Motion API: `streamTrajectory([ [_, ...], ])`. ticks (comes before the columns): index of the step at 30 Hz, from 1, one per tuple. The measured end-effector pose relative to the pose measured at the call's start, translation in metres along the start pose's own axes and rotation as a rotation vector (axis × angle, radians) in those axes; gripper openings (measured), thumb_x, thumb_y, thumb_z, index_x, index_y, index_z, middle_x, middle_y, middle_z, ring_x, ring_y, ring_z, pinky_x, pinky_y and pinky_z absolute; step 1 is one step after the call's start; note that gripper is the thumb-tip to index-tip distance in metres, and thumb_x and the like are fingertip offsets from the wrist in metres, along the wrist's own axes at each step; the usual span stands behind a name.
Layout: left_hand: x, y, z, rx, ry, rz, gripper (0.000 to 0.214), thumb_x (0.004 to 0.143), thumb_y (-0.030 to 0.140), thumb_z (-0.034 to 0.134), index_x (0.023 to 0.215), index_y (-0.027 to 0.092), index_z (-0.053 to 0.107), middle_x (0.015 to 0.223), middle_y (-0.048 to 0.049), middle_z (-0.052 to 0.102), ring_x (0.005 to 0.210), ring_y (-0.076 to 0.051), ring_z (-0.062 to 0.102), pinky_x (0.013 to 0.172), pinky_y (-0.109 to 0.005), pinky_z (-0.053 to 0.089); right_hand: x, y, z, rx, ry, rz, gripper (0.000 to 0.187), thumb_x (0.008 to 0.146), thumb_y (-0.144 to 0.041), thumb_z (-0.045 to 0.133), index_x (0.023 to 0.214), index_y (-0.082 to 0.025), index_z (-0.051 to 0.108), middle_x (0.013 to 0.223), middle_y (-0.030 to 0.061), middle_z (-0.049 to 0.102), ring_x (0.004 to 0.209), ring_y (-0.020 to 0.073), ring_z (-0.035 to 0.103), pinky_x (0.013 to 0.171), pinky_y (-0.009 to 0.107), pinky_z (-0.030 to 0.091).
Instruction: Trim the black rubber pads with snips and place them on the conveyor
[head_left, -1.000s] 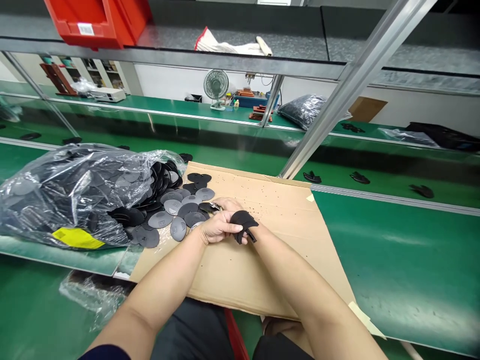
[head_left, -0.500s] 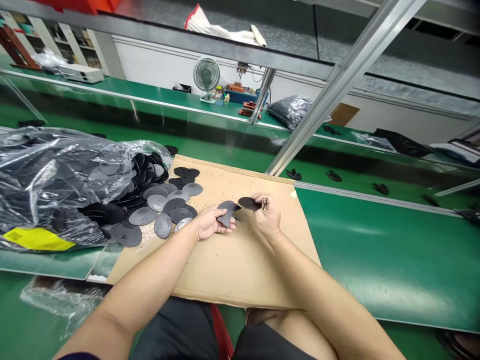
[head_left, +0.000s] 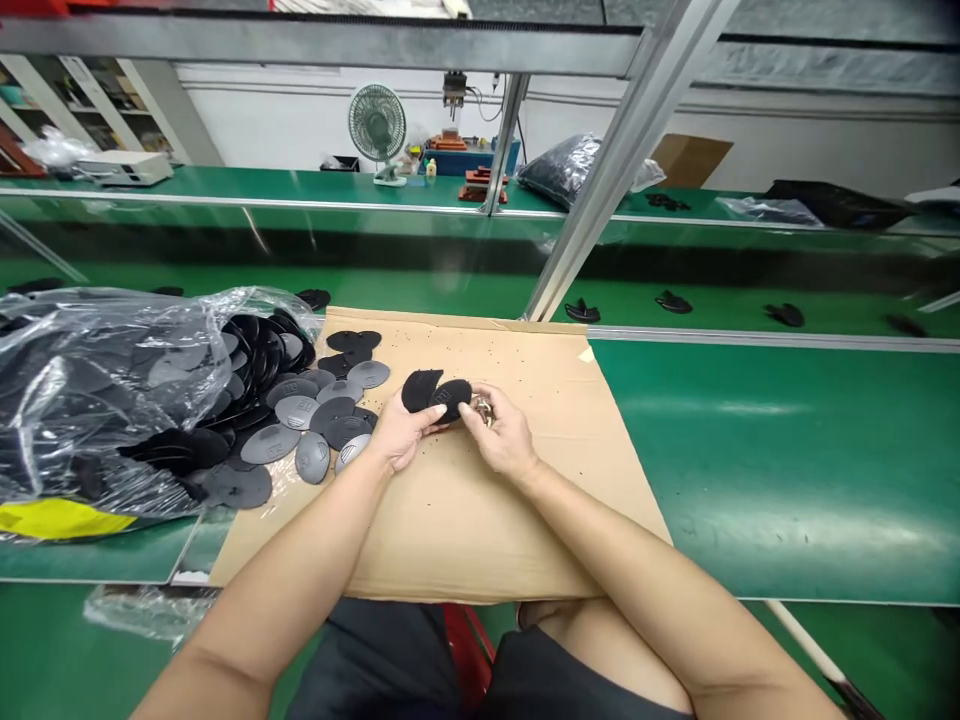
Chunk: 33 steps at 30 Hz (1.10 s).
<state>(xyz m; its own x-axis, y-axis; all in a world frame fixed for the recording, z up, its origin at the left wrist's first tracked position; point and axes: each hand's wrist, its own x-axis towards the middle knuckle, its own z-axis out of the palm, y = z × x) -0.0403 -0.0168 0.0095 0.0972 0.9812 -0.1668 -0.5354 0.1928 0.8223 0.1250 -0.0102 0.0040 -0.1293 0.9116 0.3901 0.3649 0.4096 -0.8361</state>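
Observation:
My left hand (head_left: 403, 430) grips a flat black two-lobed piece (head_left: 421, 390) above the cardboard sheet, thumb on top. My right hand (head_left: 504, 432) is closed at the right lobe of that piece, which shows raised marks. Inside the right fingers sits a small shiny metal tool (head_left: 484, 408), mostly hidden, so its kind cannot be made out. To the left of my hands, loose black oval pieces (head_left: 345, 420) overlap in a pile on the cardboard (head_left: 510, 540). More of them spill from a clear plastic bag (head_left: 112, 370).
A metal post (head_left: 592, 230) slants up behind the cardboard. Beyond its edge runs a green belt with several small black parts (head_left: 673, 302). Green worktop (head_left: 787, 460) extends to the right. A fan (head_left: 377, 130) and a filled bag (head_left: 559, 170) stand on the back bench.
My hands were apart, each with a black piece. Now they have come together and the pieces meet as two lobes between them. The view has tilted down a little.

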Motion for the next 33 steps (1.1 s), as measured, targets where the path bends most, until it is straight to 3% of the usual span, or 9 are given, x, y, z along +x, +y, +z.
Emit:
streamTrajectory([
  [6, 0.000, -0.006, 0.001, 0.089, -0.062, 0.025, 0.058, 0.060, 0.023, 0.082, 0.113, 0.016, 0.059, 0.114, -0.0104, 0.062, 0.104, -0.024, 0.059, 0.090, -0.038, 0.050, -0.002, 0.006, 0.002, 0.018, -0.035, -0.075, 0.028, 0.086, -0.030, 0.055, 0.112, -0.020, 0.061, 0.096, 0.0060, 0.065, 0.087, 0.0202, 0.061, 0.083, 0.035, 0.050],
  [13, 0.002, -0.007, 0.003, 0.147, 0.007, 0.010, 0.054, 0.063, 0.034, 0.081, 0.109, 0.015, 0.059, 0.103, -0.0099, 0.065, 0.086, -0.023, 0.064, 0.071, -0.036, 0.056, -0.001, 0.008, -0.001, -0.037, 0.049, -0.101, 0.024, 0.087, -0.029, 0.053, 0.107, -0.019, 0.062, 0.095, 0.0079, 0.064, 0.089, 0.0214, 0.060, 0.085, 0.037, 0.049],
  [21, 0.001, -0.006, 0.003, 0.090, -0.005, 0.026, 0.056, 0.059, 0.029, 0.084, 0.107, 0.014, 0.061, 0.104, -0.0104, 0.065, 0.091, -0.024, 0.063, 0.081, -0.041, 0.055, 0.000, 0.009, 0.000, -0.047, 0.038, -0.084, 0.026, 0.086, -0.032, 0.056, 0.107, -0.020, 0.064, 0.096, 0.0078, 0.065, 0.090, 0.0220, 0.061, 0.086, 0.038, 0.048],
  [24, 0.000, -0.005, 0.003, 0.046, -0.034, 0.001, 0.053, 0.061, 0.030, 0.083, 0.106, 0.014, 0.061, 0.106, -0.0110, 0.064, 0.093, -0.025, 0.063, 0.082, -0.043, 0.054, 0.002, 0.005, -0.002, -0.061, -0.038, -0.070, 0.027, 0.086, -0.037, 0.056, 0.106, -0.020, 0.065, 0.097, 0.0079, 0.066, 0.091, 0.0222, 0.060, 0.085, 0.037, 0.048],
  [27, 0.000, -0.003, 0.001, 0.018, -0.083, -0.027, 0.050, 0.060, 0.029, 0.084, 0.102, 0.013, 0.062, 0.103, -0.0110, 0.065, 0.092, -0.024, 0.063, 0.084, -0.043, 0.052, 0.003, 0.000, -0.007, -0.064, -0.155, -0.014, 0.029, 0.086, -0.043, 0.055, 0.096, -0.019, 0.067, 0.085, 0.0049, 0.066, 0.080, 0.0203, 0.060, 0.076, 0.032, 0.049],
  [33, 0.001, 0.000, 0.000, 0.072, -0.157, 0.010, 0.033, 0.060, 0.024, 0.084, 0.086, 0.012, 0.068, 0.089, -0.0072, 0.067, 0.085, -0.018, 0.061, 0.086, -0.032, 0.048, 0.003, -0.007, -0.012, 0.091, -0.219, 0.092, 0.034, 0.082, -0.050, 0.061, 0.087, -0.017, 0.065, 0.075, 0.0015, 0.061, 0.068, 0.0157, 0.055, 0.062, 0.026, 0.045],
])
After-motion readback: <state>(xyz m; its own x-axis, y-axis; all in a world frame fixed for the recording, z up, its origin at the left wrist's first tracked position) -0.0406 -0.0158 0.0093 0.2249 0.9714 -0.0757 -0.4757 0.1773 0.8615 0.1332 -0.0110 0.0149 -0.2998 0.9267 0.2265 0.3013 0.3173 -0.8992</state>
